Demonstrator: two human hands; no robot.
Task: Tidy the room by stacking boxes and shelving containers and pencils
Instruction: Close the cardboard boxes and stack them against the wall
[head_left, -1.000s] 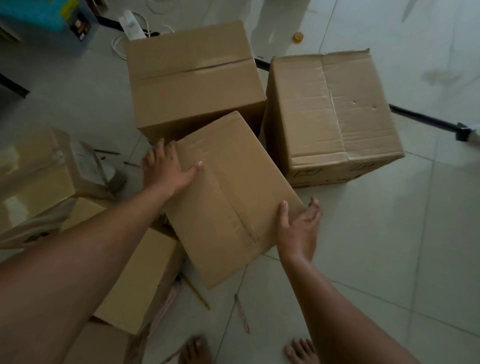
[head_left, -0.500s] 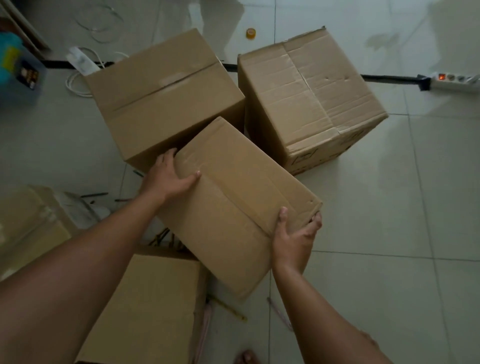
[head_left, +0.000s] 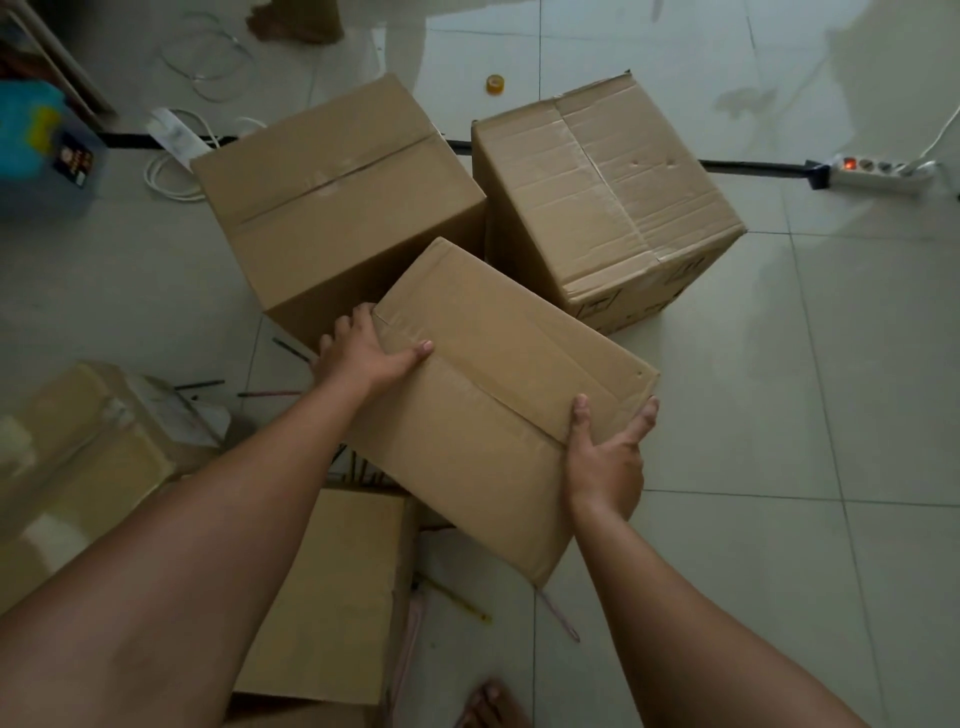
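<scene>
I hold a taped cardboard box (head_left: 498, 395) tilted above the floor. My left hand (head_left: 363, 348) grips its far left corner, thumb on top. My right hand (head_left: 605, 457) grips its near right edge, thumb on the top face and fingers round the side. Behind it stand two larger closed boxes on the tiles: one at the back left (head_left: 332, 202) and a creased one at the back right (head_left: 602, 192). Another box (head_left: 332, 597) lies under my left forearm. Several pencils (head_left: 457, 597) lie scattered on the floor near my feet and left of the boxes.
A pale box (head_left: 78, 457) sits at the far left. A power strip (head_left: 878, 169) with a lit switch and a black cable (head_left: 748, 166) run across the back. White cables (head_left: 171, 171), a tape roll (head_left: 496, 84) and a blue container (head_left: 36, 145) lie further back.
The held box has shifted slightly to the right and away from me, with both hands keeping their grip. The view has tilted up, showing more floor behind the boxes.
</scene>
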